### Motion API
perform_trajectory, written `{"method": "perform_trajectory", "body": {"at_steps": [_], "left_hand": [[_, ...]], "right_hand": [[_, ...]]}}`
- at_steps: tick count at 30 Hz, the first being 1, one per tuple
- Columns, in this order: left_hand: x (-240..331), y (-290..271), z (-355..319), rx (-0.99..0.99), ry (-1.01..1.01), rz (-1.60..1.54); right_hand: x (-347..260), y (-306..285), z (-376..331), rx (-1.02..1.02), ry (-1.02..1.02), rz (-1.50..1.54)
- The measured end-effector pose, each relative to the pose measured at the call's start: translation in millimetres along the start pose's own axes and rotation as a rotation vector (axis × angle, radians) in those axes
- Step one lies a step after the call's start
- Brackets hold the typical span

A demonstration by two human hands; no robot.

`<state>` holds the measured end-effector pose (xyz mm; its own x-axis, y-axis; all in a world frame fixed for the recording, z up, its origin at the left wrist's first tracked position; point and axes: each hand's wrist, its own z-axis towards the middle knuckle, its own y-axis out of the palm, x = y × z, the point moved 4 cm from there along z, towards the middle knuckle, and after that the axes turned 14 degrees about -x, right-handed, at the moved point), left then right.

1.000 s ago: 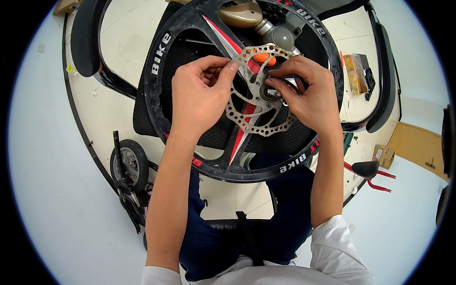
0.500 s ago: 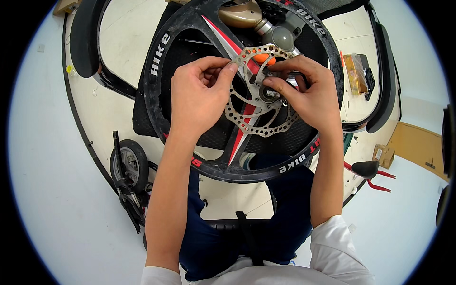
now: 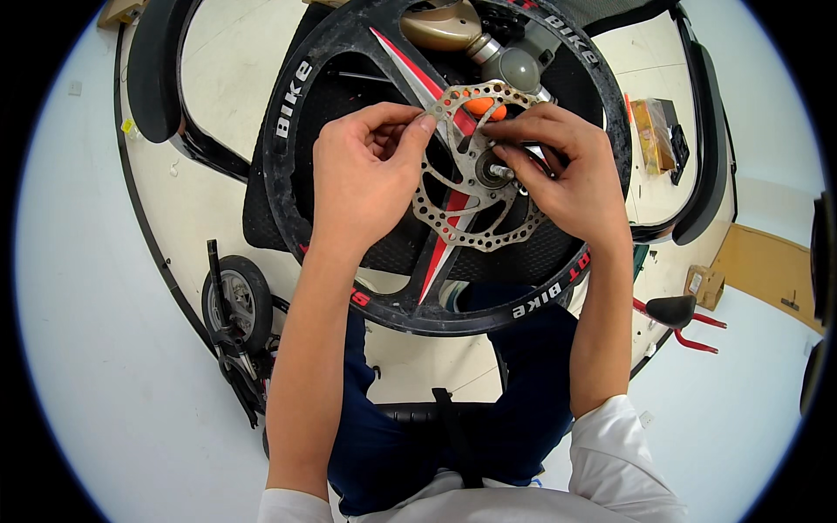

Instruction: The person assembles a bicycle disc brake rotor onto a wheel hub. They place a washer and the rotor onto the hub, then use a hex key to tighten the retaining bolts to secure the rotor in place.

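We hold a black wheel point(image 3: 349, 174) flat over our lap, its near rim above our knees and its far rim over the white table point(image 3: 227, 78), so the hub faces straight up at us. On the hub sits a perforated metal disc point(image 3: 462, 205), the brake rotor, lying level and centred on the axle point(image 3: 499, 172).

Our left hand point(image 3: 362, 174) pinches the rotor's far-left edge between thumb and forefinger, the other fingers curled in; the grip looks meant to keep the disc from turning. Our right hand point(image 3: 567, 174) is closed down over the hub side, fingertips gathered at the axle end, seemingly on a small fastener, though we cannot tell what, if anything, is between them. With one hand steadying and one working at the centre, the wheel itself rests on our legs and needs no further holding.

Beyond the rim lies a tan, rounded tool point(image 3: 449, 26) with a grey head, near enough to reach. An orange part point(image 3: 481, 106) shows through the rotor holes. To the right on the table sits a small yellow packet point(image 3: 652, 131). On the floor are a small wheel point(image 3: 234, 301) at left and red-handled pliers point(image 3: 684, 314) at right.
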<state>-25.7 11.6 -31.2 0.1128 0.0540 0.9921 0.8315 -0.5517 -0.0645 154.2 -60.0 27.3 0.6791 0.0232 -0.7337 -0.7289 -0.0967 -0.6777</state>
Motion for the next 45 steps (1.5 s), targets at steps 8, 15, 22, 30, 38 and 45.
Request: {"method": "perform_trajectory", "body": {"at_steps": [8, 15, 22, 30, 38, 45], "left_hand": [[0, 0, 0, -0.003, 0.001, -0.010], [-1, -1, 1, -0.012, 0.009, 0.001], [4, -2, -2, -0.027, -0.034, 0.024], [1, -1, 0, -0.011, 0.000, 0.005], [0, -2, 0, 0.001, 0.017, -0.008], [0, -1, -1, -0.010, -0.009, -0.005]], "right_hand": [[2, -7, -2, 0.077, 0.004, -0.055], [-6, -6, -1, 0.050, 0.008, -0.018], [-2, -10, 1, -0.001, -0.051, -0.074], [-3, -6, -1, -0.028, -0.072, -0.116], [-4, -2, 0, -0.018, -0.104, -0.152], [-2, -4, 2, 0.027, -0.068, -0.126]]}}
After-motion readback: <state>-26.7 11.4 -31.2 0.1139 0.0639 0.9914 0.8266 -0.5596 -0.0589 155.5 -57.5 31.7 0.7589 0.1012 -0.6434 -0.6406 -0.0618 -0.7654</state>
